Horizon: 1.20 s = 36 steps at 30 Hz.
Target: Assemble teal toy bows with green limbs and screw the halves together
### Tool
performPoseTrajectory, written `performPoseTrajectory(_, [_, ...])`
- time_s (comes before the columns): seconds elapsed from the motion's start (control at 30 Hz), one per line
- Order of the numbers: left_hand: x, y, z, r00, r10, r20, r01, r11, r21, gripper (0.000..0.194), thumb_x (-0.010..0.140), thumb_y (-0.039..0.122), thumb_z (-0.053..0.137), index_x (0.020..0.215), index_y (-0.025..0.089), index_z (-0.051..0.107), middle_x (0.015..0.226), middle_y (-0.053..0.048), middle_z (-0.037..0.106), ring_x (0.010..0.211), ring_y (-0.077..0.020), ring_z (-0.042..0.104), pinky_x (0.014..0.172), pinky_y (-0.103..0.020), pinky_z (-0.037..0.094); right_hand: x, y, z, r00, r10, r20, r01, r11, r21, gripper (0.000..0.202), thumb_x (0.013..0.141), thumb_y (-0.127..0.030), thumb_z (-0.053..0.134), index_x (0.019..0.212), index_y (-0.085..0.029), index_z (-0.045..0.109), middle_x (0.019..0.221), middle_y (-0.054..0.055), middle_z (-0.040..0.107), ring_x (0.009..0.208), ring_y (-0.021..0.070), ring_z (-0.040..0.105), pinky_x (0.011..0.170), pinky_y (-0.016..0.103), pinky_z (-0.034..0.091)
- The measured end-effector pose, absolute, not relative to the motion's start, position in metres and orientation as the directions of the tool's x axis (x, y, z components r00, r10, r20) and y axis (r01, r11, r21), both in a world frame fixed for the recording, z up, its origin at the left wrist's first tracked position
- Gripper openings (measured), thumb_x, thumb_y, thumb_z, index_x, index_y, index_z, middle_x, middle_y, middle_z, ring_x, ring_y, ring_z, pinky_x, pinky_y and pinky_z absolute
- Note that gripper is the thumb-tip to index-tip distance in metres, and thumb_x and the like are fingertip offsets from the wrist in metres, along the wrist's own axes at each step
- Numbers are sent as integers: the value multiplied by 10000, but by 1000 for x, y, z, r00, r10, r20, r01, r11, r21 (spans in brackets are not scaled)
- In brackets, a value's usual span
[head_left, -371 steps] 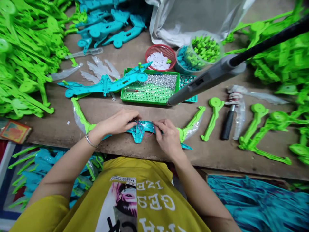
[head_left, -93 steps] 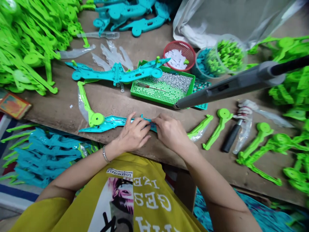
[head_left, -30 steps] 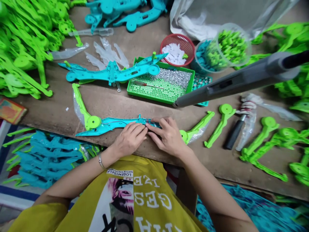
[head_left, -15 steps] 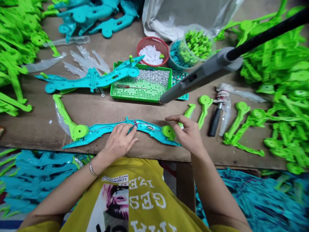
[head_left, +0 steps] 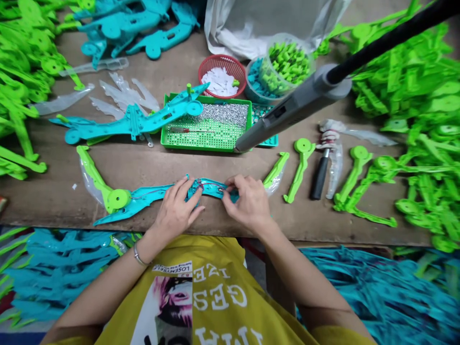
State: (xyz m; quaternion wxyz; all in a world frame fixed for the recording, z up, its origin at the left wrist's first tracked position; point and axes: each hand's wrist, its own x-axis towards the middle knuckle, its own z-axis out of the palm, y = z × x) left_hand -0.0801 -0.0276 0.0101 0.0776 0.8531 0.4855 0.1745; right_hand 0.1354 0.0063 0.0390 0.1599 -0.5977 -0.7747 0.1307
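A long turquoise plastic shell [head_left: 151, 192] lies near the table's front edge, with thin wires and a small metal part along its inside. A lime-green arm with a round disc [head_left: 119, 199] sits on its left end; another green arm [head_left: 276, 170] shows at the right end, partly hidden by my hand. My left hand [head_left: 178, 205] rests on the middle of the shell, fingers apart. Over the shell's right half is my right hand [head_left: 247, 200], thumb and forefinger pinched at the small metal part; what is between the fingertips is too small to make out.
A green tray [head_left: 204, 136] with screws, a red basket [head_left: 222, 72] and clear tubs stand behind. A grey tool [head_left: 291, 115] hangs above the tray. A black-handled hammer [head_left: 319, 177] lies right. Another turquoise shell [head_left: 108, 125] overlaps the tray. Green parts are heaped at both sides.
My right hand has moved left from the shell's right end to the small metal part. My left hand remains on the middle, its fingers a little more spread.
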Motion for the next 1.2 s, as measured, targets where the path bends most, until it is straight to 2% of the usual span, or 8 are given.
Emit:
performPoseTrajectory(0.27, [-79, -28, 12, 476, 849, 230, 802, -526, 284, 397, 936, 328, 580, 1285, 141, 606, 1381, -221, 552, 1302, -361, 496, 983, -519, 500, 130, 9, 35, -94, 995, 29, 890, 97, -445, 81, 729, -198, 566, 807, -220, 571, 678, 16, 682, 690, 230, 603, 688, 351, 361])
performPoseTrajectory(0.57, [-78, -28, 13, 456, 869, 189, 809, -494, 317, 426, 940, 310, 571, 1347, 184, 570, 1405, -205, 535, 1341, -348, 464, 1024, -518, 469, 132, 7, 34, -79, 997, 21, 879, 79, -470, 66, 741, -193, 546, 771, -216, 600, 691, 41, 686, 670, 225, 629, 692, 350, 444])
performPoseTrajectory(0.77, [-78, -28, 15, 468, 866, 174, 821, -499, 278, 442, 944, 320, 567, 1362, 175, 560, 1416, -202, 529, 1329, -352, 470, 1014, -512, 474, 130, 6, 36, -112, 993, 30, 884, 114, -453, 75, 781, -235, 546, 802, -204, 611, 711, 58, 690, 669, 226, 636, 688, 348, 465])
performPoseTrajectory(0.9, [-78, -29, 15, 466, 870, 158, 826, -492, 275, 448, 944, 319, 568, 1370, 182, 553, 1423, -200, 524, 1336, -351, 464, 1025, -514, 463, 129, 9, 41, -110, 993, -33, 887, 83, -454, 91, 789, -211, 531, 818, -205, 617, 702, 50, 696, 645, 208, 654, 656, 318, 471])
performPoseTrajectory(1.07, [-77, -29, 15, 456, 879, 139, 823, -477, 310, 459, 943, 321, 565, 1383, 192, 543, 1431, -203, 513, 1343, -354, 454, 1034, -527, 449, 132, 14, 46, -79, 991, -109, 866, 14, -500, 100, 741, -210, 551, 808, -219, 626, 671, 19, 706, 605, 196, 665, 606, 294, 472])
performPoseTrajectory(1.2, [-78, -28, 15, 453, 880, 142, 821, -474, 317, 460, 938, 318, 572, 1381, 196, 544, 1422, -205, 517, 1333, -358, 462, 1020, -528, 454, 132, 15, 44, -22, 993, -119, 874, -39, -485, 112, 709, -215, 565, 783, -225, 648, 642, 14, 703, 550, 192, 638, 571, 296, 447])
